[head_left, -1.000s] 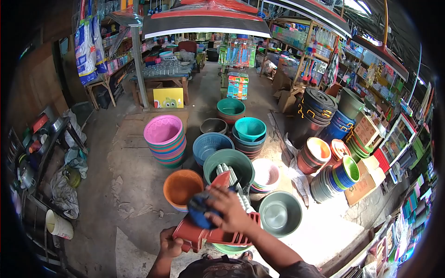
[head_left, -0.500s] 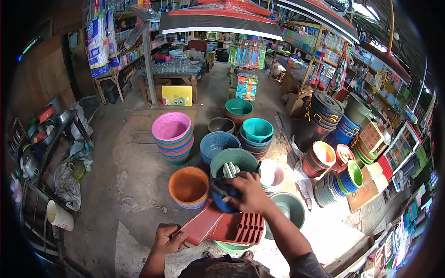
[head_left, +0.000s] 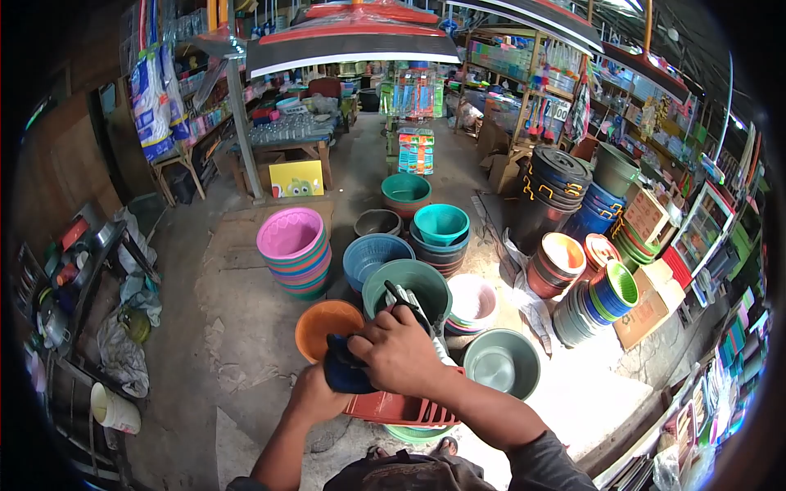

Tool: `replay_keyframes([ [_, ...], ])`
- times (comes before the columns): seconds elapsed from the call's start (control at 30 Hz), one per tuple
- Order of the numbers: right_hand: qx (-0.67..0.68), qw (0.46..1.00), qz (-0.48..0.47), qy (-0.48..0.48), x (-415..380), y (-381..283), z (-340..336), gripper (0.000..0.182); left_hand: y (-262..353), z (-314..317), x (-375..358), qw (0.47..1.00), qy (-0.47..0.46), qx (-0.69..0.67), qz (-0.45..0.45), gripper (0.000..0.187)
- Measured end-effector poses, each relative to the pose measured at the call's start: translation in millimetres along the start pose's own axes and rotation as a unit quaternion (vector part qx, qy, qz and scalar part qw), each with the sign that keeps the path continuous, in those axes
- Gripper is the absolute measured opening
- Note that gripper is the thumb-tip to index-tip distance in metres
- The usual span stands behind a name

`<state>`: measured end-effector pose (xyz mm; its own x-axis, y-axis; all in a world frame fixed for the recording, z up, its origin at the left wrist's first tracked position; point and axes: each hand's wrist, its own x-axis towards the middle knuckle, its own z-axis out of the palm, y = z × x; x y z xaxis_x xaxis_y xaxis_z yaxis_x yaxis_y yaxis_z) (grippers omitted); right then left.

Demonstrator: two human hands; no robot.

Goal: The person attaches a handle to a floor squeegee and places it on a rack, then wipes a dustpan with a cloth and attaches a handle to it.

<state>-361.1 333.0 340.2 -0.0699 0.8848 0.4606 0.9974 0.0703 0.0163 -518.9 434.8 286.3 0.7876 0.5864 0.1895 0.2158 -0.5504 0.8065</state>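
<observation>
right hand (head_left: 399, 353): mine, curled over a dark blue cloth (head_left: 344, 374), fingers closed on it and pressing it against the red slotted tray (head_left: 401, 407).
left hand (head_left: 315, 394): mine, under and beside the cloth at the tray's left edge; it looks closed on that edge, though the cloth and my other hand cover the fingers, so the exact grip i cannot tell.
red slotted tray: held in front of my body, above the floor, tilted; its row of slots shows along the lower right. it sits between my two hands and partly hides what is beneath it.
dark blue cloth: bunched, touching the tray's upper left part, between both hands.
green basin (head_left: 407, 288): just beyond my hands on the floor, with pale and dark upright pieces inside, too small to name.
orange basin (head_left: 326, 323): on the floor, just left of the green basin, partly behind my hands.
grey-green bowl (head_left: 501, 364): on the floor to the right of the tray.
pink basin stack (head_left: 292, 248): further off, to the left, well apart from my hands.
step in hand: by my judgement, wiping the tray's surface with the cloth while the other hand steadies it.
next move calls for: a firm hold on the tray's edge, an even stroke of the cloth across the slots, and keeping the tray clear of the green basin.
</observation>
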Motion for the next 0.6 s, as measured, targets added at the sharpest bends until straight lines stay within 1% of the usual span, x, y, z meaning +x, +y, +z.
replay_keyframes([
  [0.03,-0.003,1.000,0.005,0.004,-0.2,-1.0,-3.0,0.031,-0.9,0.4,2.8,1.000,-0.003,0.003,0.006,0.036],
  [0.1,-0.029,0.994,-0.019,0.105,-5.5,-2.0,-6.8,0.036,-2.7,2.4,4.8,0.996,0.060,0.041,0.060,0.034],
  [0.13,-0.027,0.989,-0.026,0.141,-10.5,-1.1,-6.3,0.042,11.0,-0.5,2.7,0.993,0.072,0.066,0.068,0.036],
  [0.17,-0.028,0.990,-0.023,0.140,-15.0,0.6,-7.3,0.042,6.7,1.1,2.4,0.993,0.069,0.064,0.068,0.036],
  [0.23,0.064,0.964,0.000,0.260,-19.7,4.9,-9.9,0.047,-9.5,3.7,2.4,0.990,0.046,-0.038,0.126,0.045],
  [0.27,0.134,0.938,0.017,0.320,-21.5,7.6,-5.3,0.046,-13.4,7.8,0.2,0.990,0.045,-0.038,0.126,0.045],
  [0.3,0.133,0.938,0.019,0.320,-25.8,9.0,3.0,0.046,-16.7,13.0,-3.4,0.990,0.043,-0.075,0.113,0.045],
  [0.33,0.188,0.916,0.092,0.343,-32.0,9.0,13.6,0.046,-18.6,17.4,-5.7,0.988,0.041,-0.112,0.101,0.046],
  [0.37,0.240,0.885,0.164,0.363,-37.4,9.6,23.3,0.045,-18.3,22.0,-6.1,0.988,0.038,-0.112,0.101,0.046],
  [0.4,0.206,0.882,0.180,0.384,-40.5,11.3,30.5,0.038,-17.0,26.5,-5.6,0.990,0.052,-0.097,0.091,0.047],
  [0.43,0.204,0.882,0.180,0.385,-43.9,12.8,36.7,0.038,-17.4,29.8,-4.8,0.991,0.067,-0.082,0.082,0.048],
  [0.47,0.165,0.877,0.170,0.419,-47.0,14.8,41.8,0.036,-22.3,33.9,-4.2,0.991,0.068,-0.084,0.082,0.048],
  [0.5,0.126,0.870,0.158,0.451,-48.5,17.3,44.7,0.034,-29.5,38.7,-4.0,0.993,0.070,-0.050,0.083,0.047],
  [0.53,0.074,0.853,0.180,0.485,-51.5,21.9,43.6,0.030,-34.2,39.8,-3.9,0.994,0.072,-0.015,0.084,0.047],
  [0.57,0.050,0.849,0.198,0.487,-60.0,32.1,40.7,0.026,-35.5,37.0,-3.0,0.994,0.074,-0.014,0.084,0.047],
  [0.6,0.051,0.850,0.195,0.487,-64.6,41.4,42.5,0.026,-37.1,33.5,-2.6,0.990,0.095,-0.087,0.054,0.046],
])
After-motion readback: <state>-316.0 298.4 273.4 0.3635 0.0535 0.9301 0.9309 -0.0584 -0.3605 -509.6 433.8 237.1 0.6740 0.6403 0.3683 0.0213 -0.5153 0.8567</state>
